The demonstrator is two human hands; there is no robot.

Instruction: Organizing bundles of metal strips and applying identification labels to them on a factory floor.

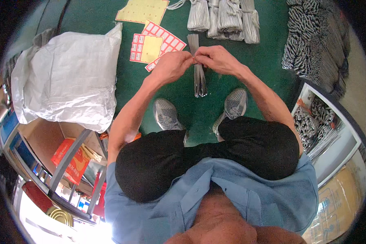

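Note:
A slim bundle of silvery-grey strips [199,81] lies lengthwise in front of me, its ends fanned slightly apart. Both of my hands meet at its middle with the fingertips close together. My left hand [173,66] pinches at its left edge. From the other side, my right hand [218,59] pinches with thumb and forefinger over the strips. A speck of reddish colour shows between the fingertips, too small to make out. Left of the bundle are label sheets [168,36] with red borders, partly peeled, overlapping a yellowish backing sheet [142,11].
Several tied bundles of silvery strands [231,20] lie at the far side on the green floor [268,49]. A big pile of twisted grey bundles [313,40] is at the right, above a white-framed bin [333,162]. A white woven sack [69,77] fills the left.

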